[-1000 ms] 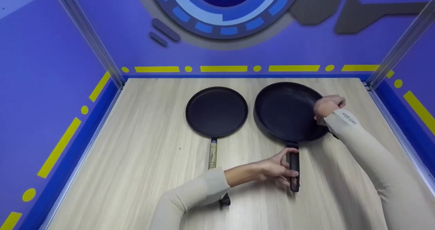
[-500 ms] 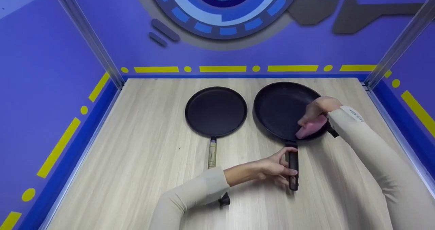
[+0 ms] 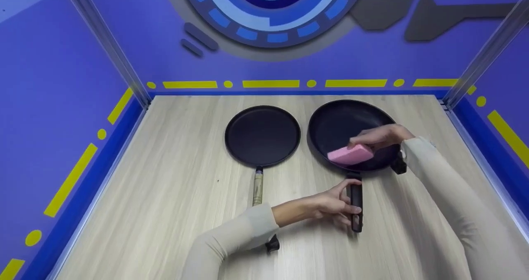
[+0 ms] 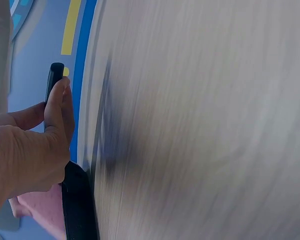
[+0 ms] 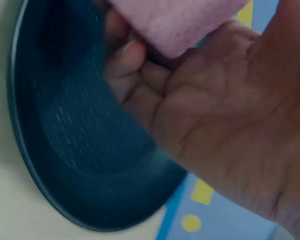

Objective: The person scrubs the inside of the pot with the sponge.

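Observation:
A deep black frying pan (image 3: 345, 123) sits on the right of the table, its black handle (image 3: 356, 201) pointing toward the person. My left hand (image 3: 330, 203) grips that handle between thumb and fingers; the left wrist view also shows the hand (image 4: 35, 150) around it. Over the pan's near inner side, my right hand (image 3: 378, 136) pinches a pink sponge (image 3: 350, 154). The sponge (image 5: 177, 22) is cut off at the top of the right wrist view, above the curled fingers of the right hand (image 5: 205, 110). Small pale specks show on the pan's dark inside (image 5: 85, 130) there.
Left of the frying pan lies a flat black crepe pan (image 3: 263, 135) with a wood-look handle (image 3: 258, 187), partly covered by the left sleeve (image 3: 235, 232). A black piece (image 3: 399, 164) juts from the frying pan's right side. Blue panels (image 3: 264, 71) wall in the wooden table (image 3: 165, 168).
The right hand has swept the sponge from the frying pan's right edge leftward along its near inner side. The left hand keeps its grip on the handle.

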